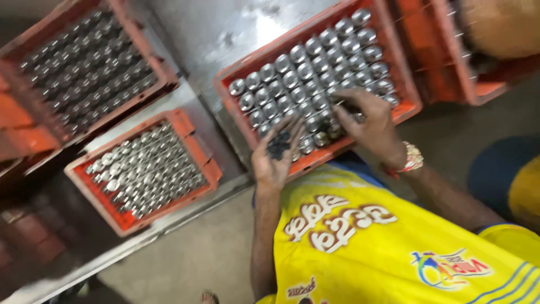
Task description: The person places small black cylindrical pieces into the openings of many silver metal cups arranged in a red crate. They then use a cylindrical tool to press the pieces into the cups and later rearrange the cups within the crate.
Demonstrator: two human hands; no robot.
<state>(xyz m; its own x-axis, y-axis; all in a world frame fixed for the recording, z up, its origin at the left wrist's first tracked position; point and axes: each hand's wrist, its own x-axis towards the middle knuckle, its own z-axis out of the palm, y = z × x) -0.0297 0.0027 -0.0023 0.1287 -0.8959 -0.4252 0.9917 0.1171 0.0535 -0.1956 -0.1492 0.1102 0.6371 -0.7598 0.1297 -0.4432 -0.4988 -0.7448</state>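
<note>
Four orange crates — one [318,84], another [143,171], a third [84,62], a fourth [450,62] — and two hands [275,157] [368,121].

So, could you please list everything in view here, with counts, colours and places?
Crates of shiny metal cups: three full ones, orange; one under the hands, one lower left, one upper left.
Further crate: one, orange, top right, contents unclear.
Steel table: one, silver, under the crates.
Small dark pieces: a handful, black, in the left palm.
Shirt: one, yellow, bottom.
Wristband: one, pale, right wrist.
Left hand: palm up at the crate's near edge.
Right hand: fingers down among the cups.
</note>
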